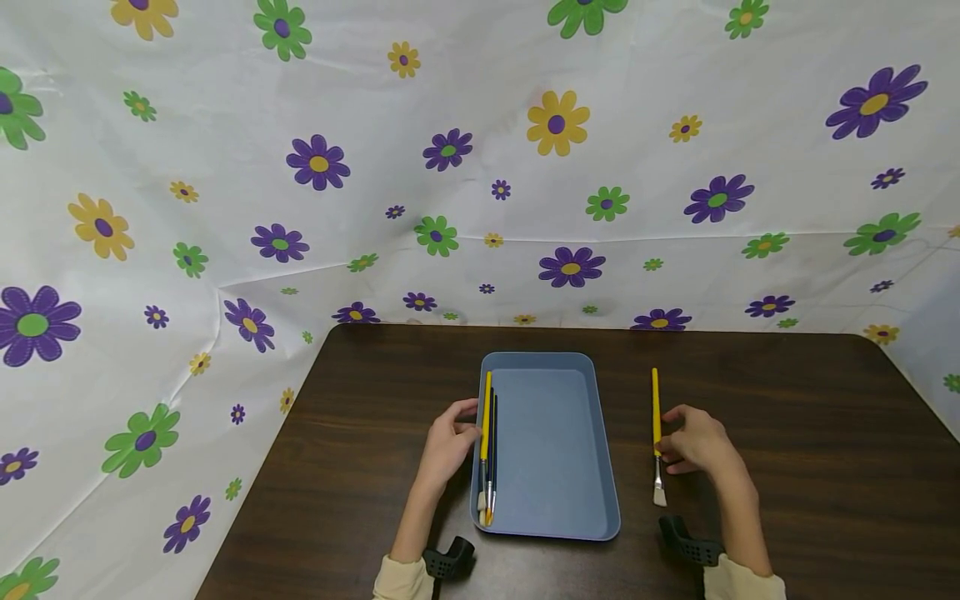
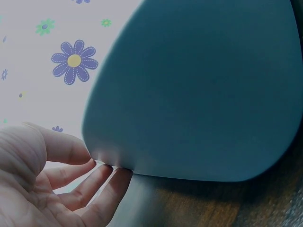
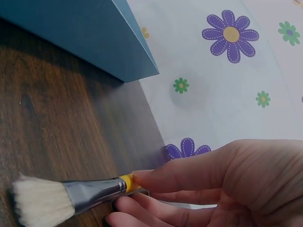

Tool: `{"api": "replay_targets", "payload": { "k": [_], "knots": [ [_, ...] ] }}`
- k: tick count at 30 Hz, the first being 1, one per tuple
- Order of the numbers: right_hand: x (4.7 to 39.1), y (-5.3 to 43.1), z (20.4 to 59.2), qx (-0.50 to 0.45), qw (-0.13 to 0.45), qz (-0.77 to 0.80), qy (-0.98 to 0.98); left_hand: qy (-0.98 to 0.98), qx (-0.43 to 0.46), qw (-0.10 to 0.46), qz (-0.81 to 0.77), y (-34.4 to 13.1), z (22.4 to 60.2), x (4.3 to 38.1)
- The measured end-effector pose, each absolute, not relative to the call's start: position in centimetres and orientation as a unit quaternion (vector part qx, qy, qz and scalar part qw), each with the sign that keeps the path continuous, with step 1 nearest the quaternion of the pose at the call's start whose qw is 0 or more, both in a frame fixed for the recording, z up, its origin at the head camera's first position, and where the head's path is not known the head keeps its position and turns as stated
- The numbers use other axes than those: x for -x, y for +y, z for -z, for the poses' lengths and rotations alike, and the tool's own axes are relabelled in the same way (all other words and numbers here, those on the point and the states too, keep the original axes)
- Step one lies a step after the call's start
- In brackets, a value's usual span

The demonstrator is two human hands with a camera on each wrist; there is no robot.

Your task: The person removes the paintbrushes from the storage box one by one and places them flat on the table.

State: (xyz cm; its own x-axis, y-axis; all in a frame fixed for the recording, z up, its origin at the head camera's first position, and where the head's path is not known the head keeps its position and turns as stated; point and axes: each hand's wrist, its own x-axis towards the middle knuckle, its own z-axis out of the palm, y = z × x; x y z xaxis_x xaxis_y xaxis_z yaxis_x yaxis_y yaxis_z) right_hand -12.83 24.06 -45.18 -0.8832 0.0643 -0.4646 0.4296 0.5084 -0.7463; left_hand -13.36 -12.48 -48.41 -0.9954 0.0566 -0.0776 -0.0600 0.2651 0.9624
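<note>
A blue-grey tray (image 1: 551,450) lies on the table, and my left hand (image 1: 447,446) holds its left rim. In the left wrist view, the thumb and fingertips of that hand meet at the edge of the tray (image 2: 189,104). Along the tray's left side lie a yellow-handled paintbrush (image 1: 487,408) and slim dark-handled brushes (image 1: 493,450), bristles toward me. To the right of the tray, my right hand (image 1: 699,442) pinches another yellow-handled paintbrush (image 1: 656,408) near its metal collar. Its broad pale bristles (image 3: 40,201) point toward me.
The dark wood-grain table (image 1: 817,450) extends on both sides of the tray. Behind it and to the left hangs a white flower-print sheet (image 1: 450,108). Black wrist mounts (image 1: 448,558) sit beside both cream sleeves (image 1: 405,579).
</note>
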Motion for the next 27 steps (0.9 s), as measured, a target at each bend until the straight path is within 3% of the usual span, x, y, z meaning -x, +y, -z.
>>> {"api": "replay_targets", "payload": {
  "k": [12, 27],
  "knots": [
    [12.9, 24.5, 44.8, -0.145, 0.188, 0.443, 0.864, 0.793, -0.002, 0.045, -0.608, -12.5, 48.5, 13.4],
    [12.2, 24.0, 43.0, -0.091, 0.106, 0.418, 0.898, 0.791, -0.004, 0.043, -0.610, -12.5, 48.4, 13.2]
  ]
}}
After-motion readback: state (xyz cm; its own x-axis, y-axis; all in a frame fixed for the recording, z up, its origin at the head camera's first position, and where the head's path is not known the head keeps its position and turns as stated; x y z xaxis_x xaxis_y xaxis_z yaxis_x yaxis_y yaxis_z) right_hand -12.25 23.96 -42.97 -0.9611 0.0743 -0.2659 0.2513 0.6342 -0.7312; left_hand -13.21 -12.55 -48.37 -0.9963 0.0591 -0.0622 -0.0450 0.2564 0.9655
